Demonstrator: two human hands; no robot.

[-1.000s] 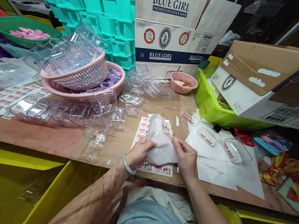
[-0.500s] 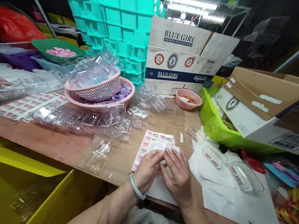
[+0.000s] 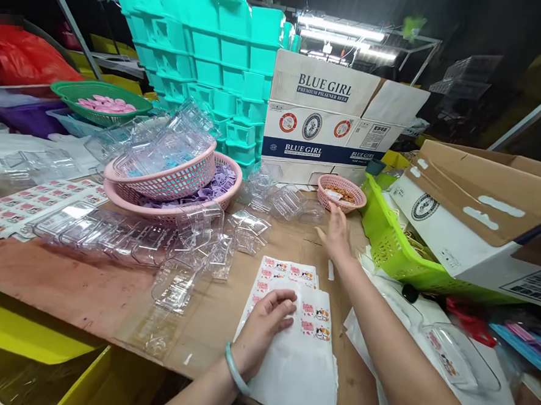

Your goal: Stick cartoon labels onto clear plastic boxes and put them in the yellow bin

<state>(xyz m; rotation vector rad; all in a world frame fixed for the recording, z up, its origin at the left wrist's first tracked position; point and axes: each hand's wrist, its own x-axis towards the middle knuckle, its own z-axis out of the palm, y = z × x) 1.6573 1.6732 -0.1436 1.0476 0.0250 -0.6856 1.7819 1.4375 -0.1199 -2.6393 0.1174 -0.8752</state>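
Observation:
My left hand, with a pale green bangle at the wrist, is curled above the sticker sheets. Its fingers close round what looks like a clear plastic case, seen only as a faint rounded outline. Pink lettering and cartoon cats are printed on the sheets. Farther off, my right hand stretches forward with thumb apart and nothing visible in it. Its fingertips come close to the front rim of a small pink basket that holds small brown pieces.
Clear plastic cases lie in a row to the left, before stacked pink baskets. A green crate and a carton stand right. A stickered case rests on white paper. Teal crates rise behind.
My right hand has left my left hand and moved forward to the small pink basket. My left hand stays over the sheets, slightly lower in view.

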